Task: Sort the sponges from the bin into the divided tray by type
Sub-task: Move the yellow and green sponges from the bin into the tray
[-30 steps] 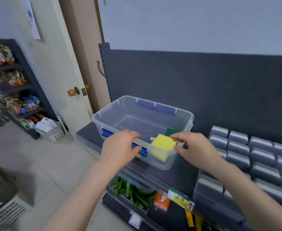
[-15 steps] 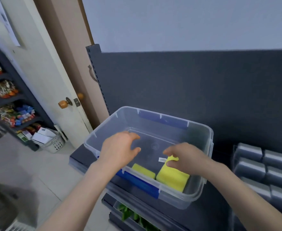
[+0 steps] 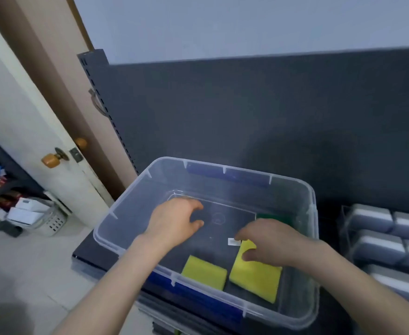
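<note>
Both hands reach deeper into the bin now. Over the yellow sponge, the right hand curls at its far end, grip uncertain; the sponge runs 11 to 5. Loose and empty, the left hand has the second sponge at 5 o'clock.

2 bare arms fill the lower half of the head-camera view. The left hand and right hand are uncovered, as are the left forearm and right forearm, both slim and smooth, exposed from the wrist down to the frame's bottom edge. Each hand shows 1 thumb and a row of fingers with rounded tips; blur softens nails and knuckles beyond telling.
</note>
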### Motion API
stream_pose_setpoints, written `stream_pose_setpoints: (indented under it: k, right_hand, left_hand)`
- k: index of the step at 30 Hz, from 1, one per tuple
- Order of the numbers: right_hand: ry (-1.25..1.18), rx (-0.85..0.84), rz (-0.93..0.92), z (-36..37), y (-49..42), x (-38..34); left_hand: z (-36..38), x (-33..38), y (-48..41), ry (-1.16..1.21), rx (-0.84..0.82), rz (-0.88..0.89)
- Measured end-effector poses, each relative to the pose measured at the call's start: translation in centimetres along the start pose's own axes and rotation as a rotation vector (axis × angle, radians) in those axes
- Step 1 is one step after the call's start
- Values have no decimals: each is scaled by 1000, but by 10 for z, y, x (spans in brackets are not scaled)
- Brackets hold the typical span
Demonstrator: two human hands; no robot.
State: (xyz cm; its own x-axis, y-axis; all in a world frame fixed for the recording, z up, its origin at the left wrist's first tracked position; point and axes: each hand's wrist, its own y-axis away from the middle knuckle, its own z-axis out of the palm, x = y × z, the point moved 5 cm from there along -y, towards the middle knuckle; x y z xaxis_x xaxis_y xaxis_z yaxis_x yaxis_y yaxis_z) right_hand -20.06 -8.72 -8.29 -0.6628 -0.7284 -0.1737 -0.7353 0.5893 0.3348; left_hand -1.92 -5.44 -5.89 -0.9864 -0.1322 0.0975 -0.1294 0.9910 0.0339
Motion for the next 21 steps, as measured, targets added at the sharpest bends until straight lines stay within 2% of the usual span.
stream_pose_setpoints:
  k: [5, 8, 15, 18, 21]
  right_hand:
    - [14, -146, 88, 22, 10, -8]
    - [142, -259, 101, 38, 13, -15]
    - [389, -281, 162, 67, -10, -27]
    - [288, -231, 201, 58, -9, -22]
    - [-47, -34, 328, 37, 2, -10]
  left_hand:
    - [3, 1, -28, 3, -63, 139]
    - [7, 3, -46, 24, -102, 227]
    - [47, 0, -53, 180, -230, 352]
    - [43, -1, -55, 276, -194, 375]
    - [37, 0, -55, 397, -144, 399]
